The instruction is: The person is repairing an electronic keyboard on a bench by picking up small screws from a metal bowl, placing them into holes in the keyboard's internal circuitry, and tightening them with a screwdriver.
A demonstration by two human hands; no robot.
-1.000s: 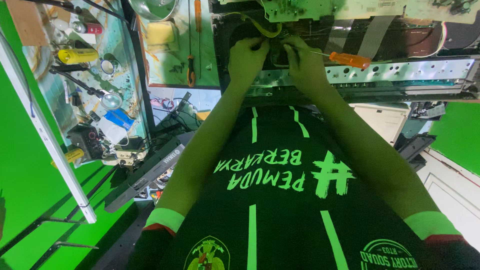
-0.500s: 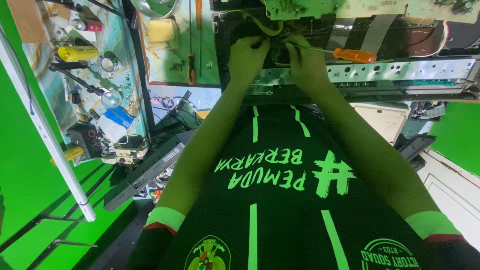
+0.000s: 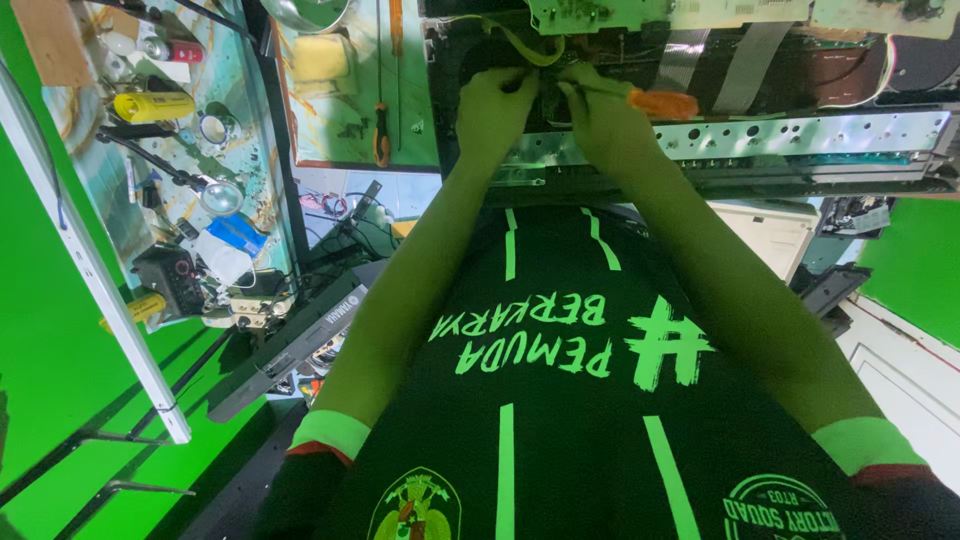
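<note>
Two hands [image 3: 555, 110] crowd chassis edge [image 3: 760, 135]; right grips screwdriver [image 3: 655, 102].

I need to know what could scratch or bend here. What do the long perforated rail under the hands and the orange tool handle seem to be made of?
The rail looks like bare sheet metal: pale grey, dull sheen, punched round holes. The tool handle in the right hand looks like smooth orange plastic, slightly glossy; the picture cannot tell plastic from hard rubber.
</note>
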